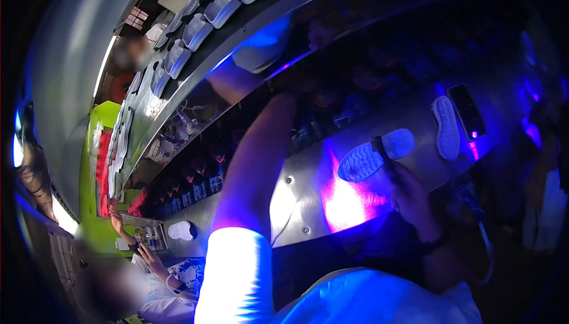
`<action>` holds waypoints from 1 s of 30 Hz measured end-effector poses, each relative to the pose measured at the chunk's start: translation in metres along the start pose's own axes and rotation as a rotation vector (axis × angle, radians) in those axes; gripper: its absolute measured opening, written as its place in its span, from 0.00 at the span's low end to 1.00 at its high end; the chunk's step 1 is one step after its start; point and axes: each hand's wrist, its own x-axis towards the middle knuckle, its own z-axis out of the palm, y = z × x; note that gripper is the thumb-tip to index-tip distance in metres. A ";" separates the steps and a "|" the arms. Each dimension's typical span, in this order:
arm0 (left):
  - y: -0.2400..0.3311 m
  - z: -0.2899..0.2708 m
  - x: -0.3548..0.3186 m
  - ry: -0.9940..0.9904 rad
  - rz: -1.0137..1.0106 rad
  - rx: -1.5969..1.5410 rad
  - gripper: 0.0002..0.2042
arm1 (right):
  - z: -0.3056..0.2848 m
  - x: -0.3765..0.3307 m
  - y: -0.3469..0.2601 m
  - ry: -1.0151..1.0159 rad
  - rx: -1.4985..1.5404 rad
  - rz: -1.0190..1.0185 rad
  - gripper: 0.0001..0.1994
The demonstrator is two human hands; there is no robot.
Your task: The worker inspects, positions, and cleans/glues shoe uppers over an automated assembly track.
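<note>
A white shoe sole [363, 159] lies tread up on the slanted metal bench [299, 205], lit purple and blue. My right hand [410, 198] grips a thin dark stick-like tool [384, 153], whose tip rests across the sole. My left forearm [255, 164], in a white sleeve, reaches up to the dark middle shelf. The hand itself is lost in shadow near a row of dark shoes [332, 114], so I cannot tell whether it holds anything.
A second white sole [446, 127] and a dark phone [467, 112] lie further along the bench. White trays [220, 9] line the upper belt. At lower left, another person's hands [149, 257] work near a white sole [181, 230].
</note>
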 end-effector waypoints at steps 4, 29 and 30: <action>0.016 0.006 0.016 -0.053 -0.020 -0.438 0.16 | 0.001 0.000 0.005 0.026 -0.015 0.008 0.25; 0.081 -0.039 -0.378 0.884 0.558 -0.571 0.22 | 0.095 -0.076 -0.084 -0.221 -0.464 -0.266 0.14; 0.080 -0.040 -0.382 0.894 0.554 -0.577 0.22 | 0.099 -0.078 -0.083 -0.205 -0.469 -0.310 0.15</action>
